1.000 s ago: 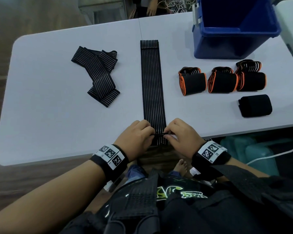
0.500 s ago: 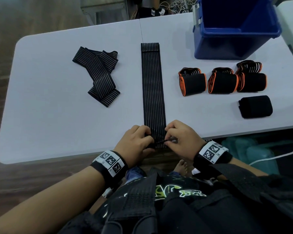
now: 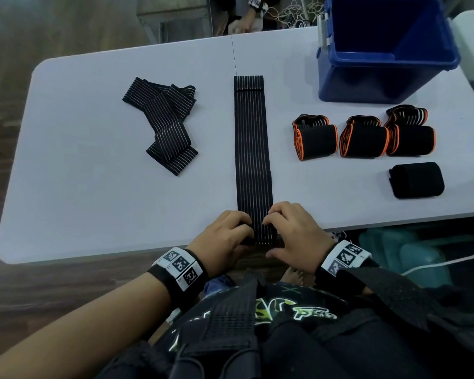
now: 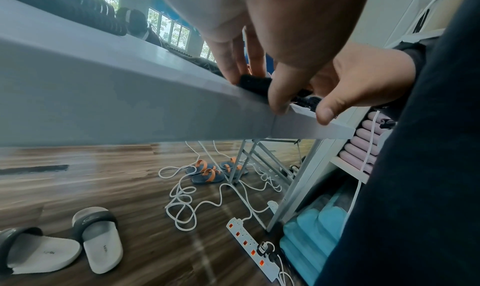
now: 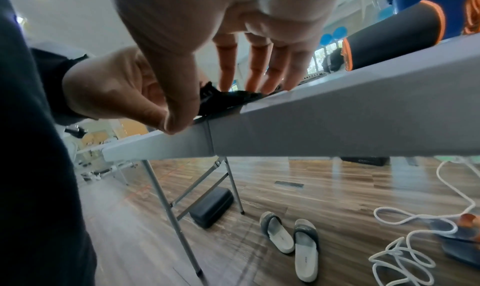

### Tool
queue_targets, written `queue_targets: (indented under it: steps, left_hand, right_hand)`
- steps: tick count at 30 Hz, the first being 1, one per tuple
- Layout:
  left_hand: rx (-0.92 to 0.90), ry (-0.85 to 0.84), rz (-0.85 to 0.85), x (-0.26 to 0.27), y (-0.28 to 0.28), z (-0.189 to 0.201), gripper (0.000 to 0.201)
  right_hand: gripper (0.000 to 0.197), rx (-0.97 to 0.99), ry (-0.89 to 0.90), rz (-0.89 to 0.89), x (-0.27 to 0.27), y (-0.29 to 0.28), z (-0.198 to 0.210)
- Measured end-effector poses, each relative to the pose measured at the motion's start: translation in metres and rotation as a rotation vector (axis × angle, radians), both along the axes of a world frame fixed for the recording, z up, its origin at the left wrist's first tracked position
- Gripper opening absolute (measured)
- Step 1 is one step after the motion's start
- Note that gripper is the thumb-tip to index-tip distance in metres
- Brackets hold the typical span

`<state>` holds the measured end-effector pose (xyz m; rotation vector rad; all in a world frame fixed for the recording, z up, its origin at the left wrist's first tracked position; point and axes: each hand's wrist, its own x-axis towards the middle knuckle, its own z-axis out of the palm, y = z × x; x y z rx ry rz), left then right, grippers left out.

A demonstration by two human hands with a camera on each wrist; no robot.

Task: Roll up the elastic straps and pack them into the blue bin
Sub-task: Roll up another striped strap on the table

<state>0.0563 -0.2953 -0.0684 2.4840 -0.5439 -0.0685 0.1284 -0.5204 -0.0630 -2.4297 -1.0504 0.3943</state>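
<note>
Folded strap point(image 3: 166, 124): loosely heaped at table point(image 3: 66, 160) left.
Flat strap point(image 3: 252, 149): laid out lengthwise at centre, near end rolled.
Left hand point(image 3: 225, 239): roll pinched by curled fingers.
Right hand point(image 3: 293, 236): same roll gripped, thumb underneath.
Rolled straps point(image 3: 364, 140): grouped right.
Blue bin point(image 3: 386, 47): far right corner.
</note>
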Motion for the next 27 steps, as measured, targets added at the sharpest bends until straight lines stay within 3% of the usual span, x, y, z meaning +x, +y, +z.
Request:
queue_targets:
  steps: [2,6,14,18,22,27]
  left_hand:
    - [-0.006,-0.002,-0.009,0.000,0.000,0.001,0.020]
    - [-0.029,-0.012,0.073,0.002,-0.002,0.001,0.023]
    - [-0.138,0.164,0.390,0.014,0.004,0.014,0.028]
    - [-0.152,0.271,0.502,0.029,0.003,0.019,0.023]
    - [-0.172,0.358,0.613,0.046,0.006,0.022,0.026]
    - [-0.235,0.415,0.667,0.054,0.006,0.024,0.026]
  right_hand:
    - [0.065,-0.076,-0.065,-0.027,-0.003,0.000,-0.001]
    - [0.043,0.015,-0.107,-0.067,-0.004,-0.003,-0.004]
    - [0.020,-0.027,0.014,-0.143,0.011,0.003,0.003]
    - [0.026,-0.092,0.172,-0.241,0.023,0.011,0.013]
    - [0.015,-0.011,0.328,-0.450,0.028,0.016,0.016]
    - [0.029,0.056,0.360,-0.570,0.031,0.024,0.022]
